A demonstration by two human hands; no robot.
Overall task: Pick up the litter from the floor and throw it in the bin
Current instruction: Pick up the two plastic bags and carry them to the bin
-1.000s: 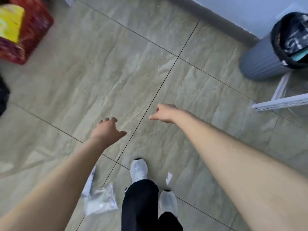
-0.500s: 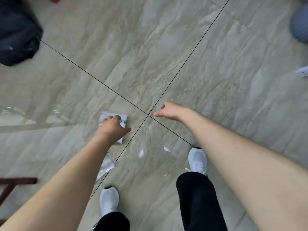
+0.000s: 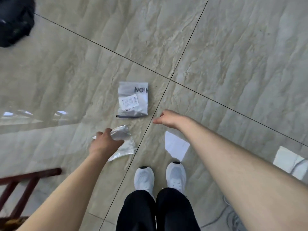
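The clear plastic bag (image 3: 132, 100) on the floor reads "NO'K" in dark letters; its white label (image 3: 129, 102) has print too small to read.

Open floor: bare tiles (image 3: 233, 55) toward the far and right edges.
Obstacles: dark bag (image 3: 13, 22) at far-left corner; wooden frame (image 3: 25, 184) at near-left edge.

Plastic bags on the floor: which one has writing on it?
The flat plastic bag farther from the shoes, with dark letters and a white label. The crumpled clear bag at the left hand shows no writing.
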